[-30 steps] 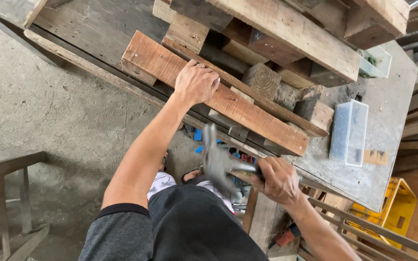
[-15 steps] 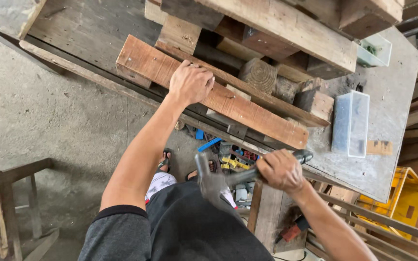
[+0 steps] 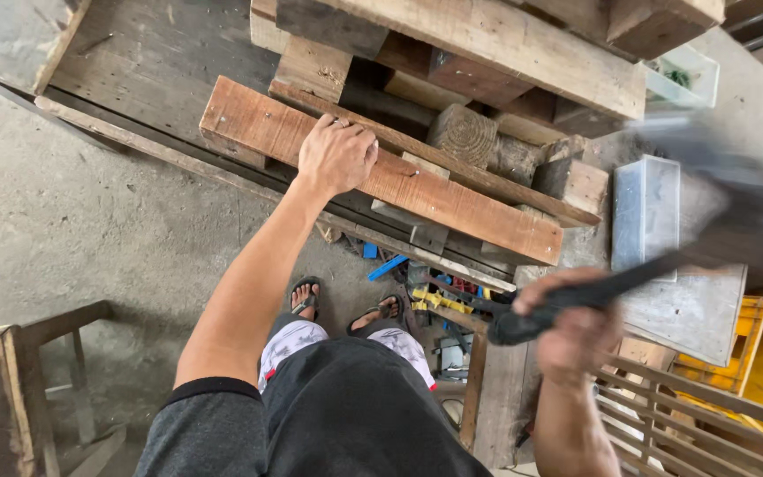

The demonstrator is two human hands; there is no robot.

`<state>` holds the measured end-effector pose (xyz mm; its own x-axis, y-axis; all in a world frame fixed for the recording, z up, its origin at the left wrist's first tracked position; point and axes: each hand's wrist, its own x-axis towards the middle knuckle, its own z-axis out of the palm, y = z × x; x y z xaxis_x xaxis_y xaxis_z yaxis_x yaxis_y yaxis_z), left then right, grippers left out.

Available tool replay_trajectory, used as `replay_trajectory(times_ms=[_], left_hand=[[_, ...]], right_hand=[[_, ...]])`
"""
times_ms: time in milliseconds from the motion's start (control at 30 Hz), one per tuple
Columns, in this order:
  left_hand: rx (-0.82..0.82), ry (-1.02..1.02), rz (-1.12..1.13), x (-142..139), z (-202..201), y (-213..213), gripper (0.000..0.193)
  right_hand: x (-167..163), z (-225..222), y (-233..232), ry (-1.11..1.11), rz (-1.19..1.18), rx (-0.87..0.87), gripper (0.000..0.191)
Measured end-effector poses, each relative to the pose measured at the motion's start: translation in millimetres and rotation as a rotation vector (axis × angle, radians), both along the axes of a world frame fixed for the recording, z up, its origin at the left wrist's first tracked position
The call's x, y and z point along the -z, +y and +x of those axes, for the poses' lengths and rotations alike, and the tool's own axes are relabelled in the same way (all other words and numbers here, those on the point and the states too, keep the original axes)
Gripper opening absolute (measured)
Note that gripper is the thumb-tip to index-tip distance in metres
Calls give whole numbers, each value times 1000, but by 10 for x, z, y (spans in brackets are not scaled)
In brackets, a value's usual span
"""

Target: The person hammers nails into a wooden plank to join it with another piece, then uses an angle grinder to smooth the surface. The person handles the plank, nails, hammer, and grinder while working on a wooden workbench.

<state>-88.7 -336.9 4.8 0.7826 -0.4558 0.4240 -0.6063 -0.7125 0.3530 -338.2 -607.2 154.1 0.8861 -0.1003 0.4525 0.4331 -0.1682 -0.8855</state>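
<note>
Hammer [image 3: 664, 256] up now, swung from low by the hip a moment ago to high at the right of the frame, head blurred into a grey smear near the upper right. Right hand [image 3: 571, 331] risen with it, wrapped tight round the dark handle at lower right centre. Left hand [image 3: 337, 155] unmoved, palm down and fingers curled over the far edge of the reddish plank [image 3: 381, 172] at upper centre, pinning it against the stacked timber [image 3: 505, 40]. Plank lying slantwise from upper left to centre right, resting on the pile at the edge of the grey worktop [image 3: 691, 305].

Risks from here, as a judgement: left hand close to wherever the blow lands, so a stray swing could catch fingers; plank perched on loose blocks, so a hard hit might kick it sideways or tip an offcut off the edge. Feet in open sandals [image 3: 306, 296] straight below, bare toes exposed to anything falling. Fast swing, so a slipping grip would send the hammer flying.

Containers: clear rectangular plastic box [image 3: 646, 212] at right centre on the worktop, contents unclear; another see-through tub [image 3: 686, 75] at upper right with something green inside; yellow crate [image 3: 757, 353] at lower right. Small blue and yellow bits [image 3: 439, 296] on a low shelf under the worktop, too cluttered to tell apart.
</note>
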Motion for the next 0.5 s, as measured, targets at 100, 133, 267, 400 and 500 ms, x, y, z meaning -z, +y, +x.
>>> replay_trajectory(times_ms=[100, 133, 267, 400, 500], left_hand=[[0, 29, 33, 21, -16, -30, 27], [-3, 36, 33, 26, -24, -32, 27], [25, 125, 49, 24, -63, -4, 27], [17, -3, 31, 13, -73, 13, 25], [9, 29, 34, 12, -50, -17, 28]], right_hand=[[-74, 130, -13, -252, 86, 51, 29], [-2, 203, 23, -263, 38, 110, 29], [552, 362, 230, 816, -750, 136, 32], [717, 197, 147, 971, -256, 200, 33], [248, 20, -80, 594, -76, 174, 38]])
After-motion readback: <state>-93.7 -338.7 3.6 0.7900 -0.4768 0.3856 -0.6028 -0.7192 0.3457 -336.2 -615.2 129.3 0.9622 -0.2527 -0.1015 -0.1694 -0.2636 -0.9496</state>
